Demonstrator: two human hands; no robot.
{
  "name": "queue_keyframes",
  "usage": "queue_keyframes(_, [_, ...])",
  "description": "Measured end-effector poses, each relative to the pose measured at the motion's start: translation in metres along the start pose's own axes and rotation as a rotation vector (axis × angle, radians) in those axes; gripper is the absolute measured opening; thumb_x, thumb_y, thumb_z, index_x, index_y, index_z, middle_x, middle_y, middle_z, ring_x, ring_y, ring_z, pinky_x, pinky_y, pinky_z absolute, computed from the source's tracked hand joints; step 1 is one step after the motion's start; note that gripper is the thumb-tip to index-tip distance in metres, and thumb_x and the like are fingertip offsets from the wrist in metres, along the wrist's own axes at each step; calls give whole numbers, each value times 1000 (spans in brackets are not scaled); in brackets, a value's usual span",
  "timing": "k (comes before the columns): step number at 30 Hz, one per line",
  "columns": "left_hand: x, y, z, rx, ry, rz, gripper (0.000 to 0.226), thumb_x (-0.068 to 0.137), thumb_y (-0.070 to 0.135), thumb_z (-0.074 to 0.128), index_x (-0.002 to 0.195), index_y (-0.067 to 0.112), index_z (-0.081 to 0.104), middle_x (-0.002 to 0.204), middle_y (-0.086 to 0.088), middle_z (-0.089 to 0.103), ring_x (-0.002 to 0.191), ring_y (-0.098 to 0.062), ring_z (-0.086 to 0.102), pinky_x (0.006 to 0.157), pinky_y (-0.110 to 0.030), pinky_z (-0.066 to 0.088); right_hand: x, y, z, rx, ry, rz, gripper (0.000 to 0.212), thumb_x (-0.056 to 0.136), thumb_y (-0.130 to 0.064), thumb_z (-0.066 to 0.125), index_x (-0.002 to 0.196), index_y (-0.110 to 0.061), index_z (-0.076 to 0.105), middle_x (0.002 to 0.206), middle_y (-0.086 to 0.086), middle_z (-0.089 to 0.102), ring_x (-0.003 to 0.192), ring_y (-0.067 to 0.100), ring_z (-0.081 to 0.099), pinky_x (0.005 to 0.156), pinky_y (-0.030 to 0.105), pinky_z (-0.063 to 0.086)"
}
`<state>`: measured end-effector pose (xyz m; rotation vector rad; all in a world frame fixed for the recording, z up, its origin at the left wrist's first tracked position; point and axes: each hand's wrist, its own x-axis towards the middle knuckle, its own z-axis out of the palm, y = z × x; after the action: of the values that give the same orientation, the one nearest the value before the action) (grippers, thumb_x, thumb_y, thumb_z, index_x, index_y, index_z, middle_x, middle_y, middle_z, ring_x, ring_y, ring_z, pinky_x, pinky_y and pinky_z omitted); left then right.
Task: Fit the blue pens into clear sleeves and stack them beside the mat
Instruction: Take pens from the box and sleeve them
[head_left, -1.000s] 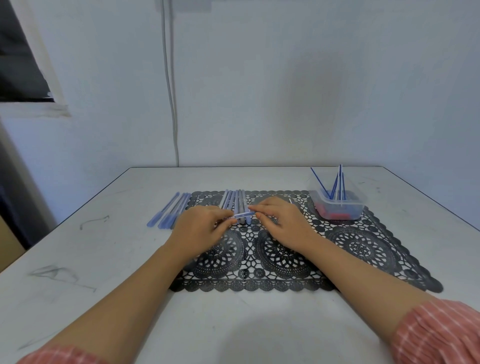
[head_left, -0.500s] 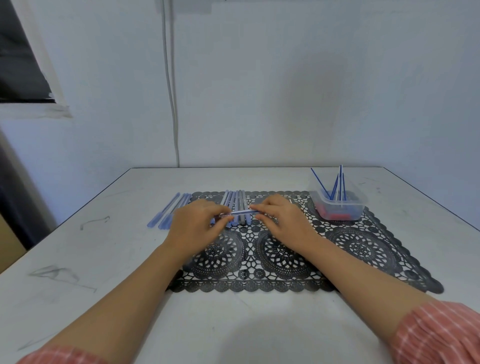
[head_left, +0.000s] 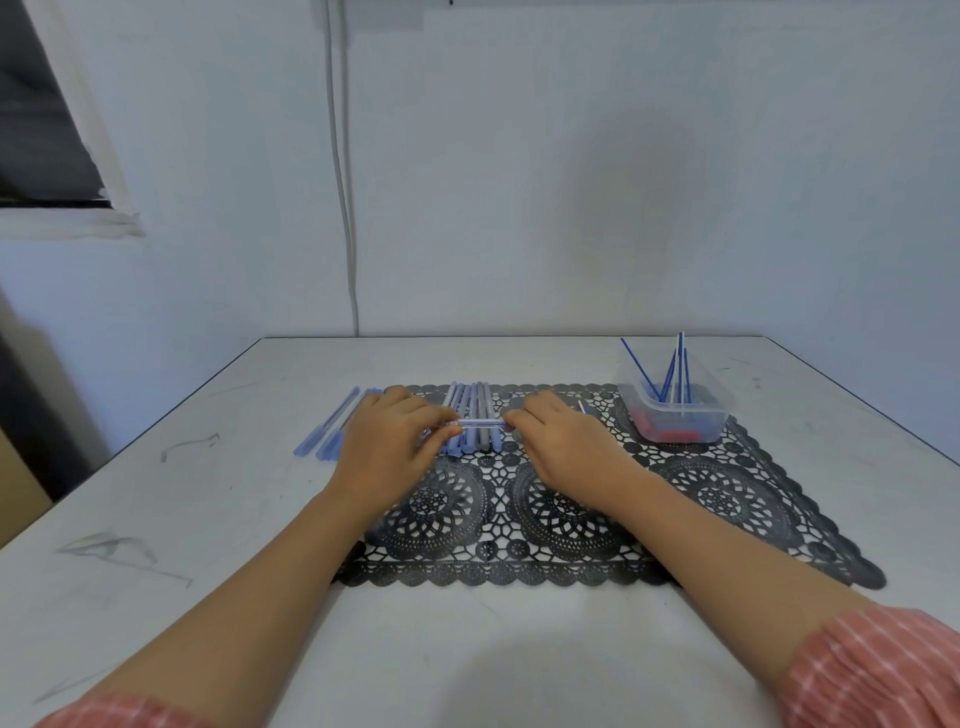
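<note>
My left hand (head_left: 390, 448) and my right hand (head_left: 561, 441) hold one pen (head_left: 480, 424) between them, level, just above the black lace mat (head_left: 727, 499). Each hand pinches one end of it; a blue refill shows inside its clear sleeve. Under it, several clear sleeves (head_left: 475, 408) lie side by side on the mat's far left part. Several finished pens (head_left: 332, 428) lie on the table left of the mat, partly hidden by my left hand. Blue refills (head_left: 675, 371) stand in a clear tub (head_left: 675, 415) at the mat's far right.
The white table (head_left: 208, 519) has pencil-like marks on its left side. A small loose piece (head_left: 582, 407) lies on the mat just beyond my right hand. Red bits sit in the tub's bottom. A wall with a cable stands behind the table.
Both hands have shifted slightly away from me with the pen, and the pen has gone from tilted to level. The exposed length between the hands looks a little longer.
</note>
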<state>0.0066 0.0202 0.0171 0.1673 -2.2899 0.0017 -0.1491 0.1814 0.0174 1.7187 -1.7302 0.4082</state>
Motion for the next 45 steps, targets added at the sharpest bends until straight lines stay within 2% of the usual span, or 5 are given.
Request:
queue_keyframes(15, [-2,-3,4,-144,-48,-13,38,87,43,48,95,16,73,75,5,67,71,-12,51,61,-34,46,-1,3,-5,110,24,-5,29,69,4,69,97,-2,67,76,6,64,69,20,61,62,20,47])
queue_keyframes(24, [0,0,3,-180,8,-52,39,88,42,48,95,14,74,74,3,68,69,-14,55,63,-32,47,-3,6,-8,284,-42,307,51,91,-53,27,134,-30,44,92,-5,63,84,10,57,66,28,47])
queue_keyframes(29, [-1,0,1,-179,27,-80,41,87,44,47,96,14,73,75,4,68,68,-10,52,65,-30,46,-4,6,-12,460,83,424,41,93,-22,30,134,-25,31,69,-6,44,58,4,40,52,23,28])
queue_keyframes(36, [0,0,2,-155,42,-94,43,87,46,46,96,13,74,76,4,69,69,-5,47,67,-25,40,-1,16,-3,339,-147,528,60,81,12,40,133,-18,34,84,2,50,73,18,52,65,36,45])
queue_keyframes(45, [0,-2,3,-154,30,-112,45,87,48,44,97,15,73,76,5,68,69,-7,48,67,-30,45,-5,23,8,352,-241,379,14,90,-2,51,96,-10,61,91,1,59,81,8,49,78,31,47])
